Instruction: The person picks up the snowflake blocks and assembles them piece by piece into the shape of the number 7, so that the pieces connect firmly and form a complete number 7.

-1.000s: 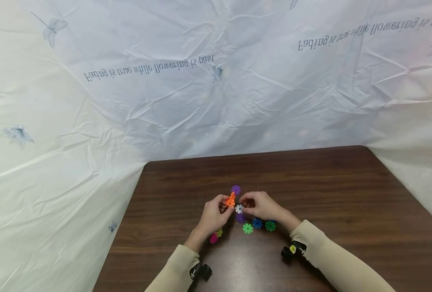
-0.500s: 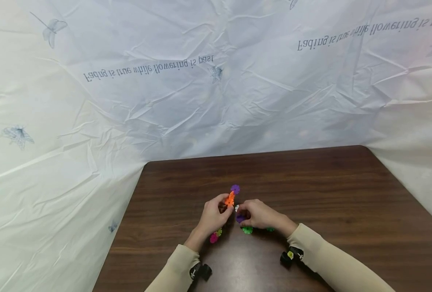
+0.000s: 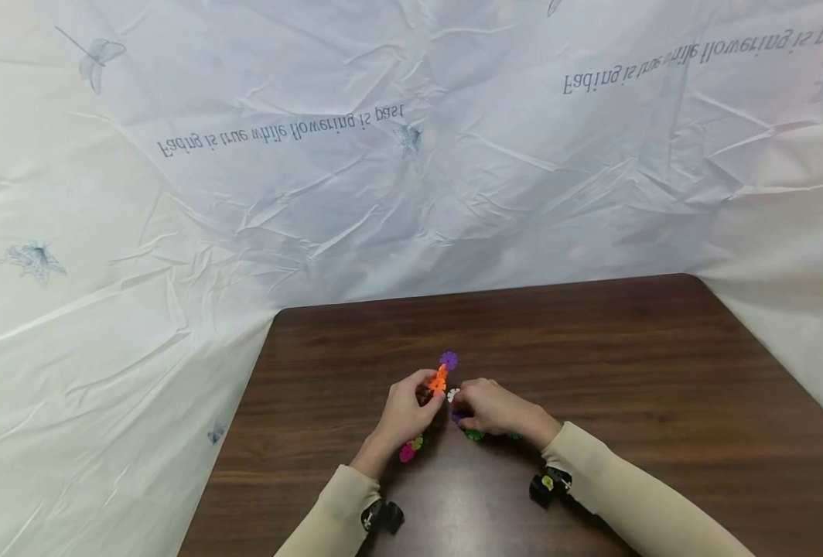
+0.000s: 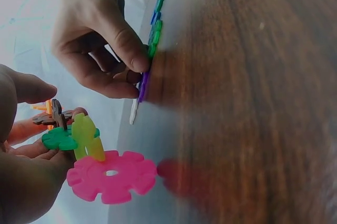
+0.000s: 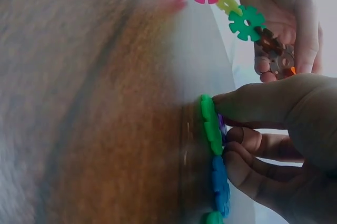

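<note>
My left hand (image 3: 406, 410) holds a chain of interlocking snowflake discs, thumb and fingers about its orange disc (image 3: 438, 381). From that grip the chain runs through a brown disc (image 5: 268, 40), a green disc (image 5: 246, 22) and a yellow disc (image 4: 87, 137) to a pink disc (image 4: 112, 176). A purple disc (image 3: 449, 360) stands out at the far end. My right hand (image 3: 495, 408) pinches another purple disc (image 4: 144, 87) low at the table, between a white disc (image 3: 452, 395) and a light green disc (image 5: 211, 124). Whether these are linked is hard to tell.
Beyond the light green disc, a blue disc (image 5: 220, 184) and a darker green disc (image 5: 213, 218) continue the row, mostly under my right hand in the head view. The brown wooden table (image 3: 592, 348) meets a pale printed sheet (image 3: 411, 216) at its back.
My right hand has come down from beside the white disc onto the purple one, covering much of the row. The left hand and its chain have stayed nearly still.
</note>
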Motion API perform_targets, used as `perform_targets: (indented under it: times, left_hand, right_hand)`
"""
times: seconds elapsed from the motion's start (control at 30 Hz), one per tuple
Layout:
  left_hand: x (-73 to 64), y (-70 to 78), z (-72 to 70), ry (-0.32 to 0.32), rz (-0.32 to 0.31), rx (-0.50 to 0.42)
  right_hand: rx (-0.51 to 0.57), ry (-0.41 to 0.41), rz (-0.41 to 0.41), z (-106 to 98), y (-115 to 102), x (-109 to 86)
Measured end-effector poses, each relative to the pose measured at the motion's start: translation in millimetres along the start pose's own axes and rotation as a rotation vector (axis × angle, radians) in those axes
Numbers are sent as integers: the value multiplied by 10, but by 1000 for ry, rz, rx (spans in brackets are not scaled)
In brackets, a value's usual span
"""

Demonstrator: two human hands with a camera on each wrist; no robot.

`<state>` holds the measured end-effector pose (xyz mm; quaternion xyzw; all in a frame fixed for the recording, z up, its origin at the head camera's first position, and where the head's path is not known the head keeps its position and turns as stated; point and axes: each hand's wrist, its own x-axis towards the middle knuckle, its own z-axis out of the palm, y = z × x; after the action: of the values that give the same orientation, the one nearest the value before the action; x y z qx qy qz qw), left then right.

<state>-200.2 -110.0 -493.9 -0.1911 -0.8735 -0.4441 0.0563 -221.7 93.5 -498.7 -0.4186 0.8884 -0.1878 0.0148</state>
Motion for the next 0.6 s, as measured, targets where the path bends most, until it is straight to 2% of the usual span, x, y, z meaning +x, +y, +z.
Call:
perform_targets:
  times: [0.37,0.6]
  left_hand:
    - [4,-14,-4,-13,-26,-8]
    - [3,-23,0,-6,-11,-4]
  right_hand:
    - [-50,11,11,-14,-1,21]
    - [48,15,35,-123,25,34]
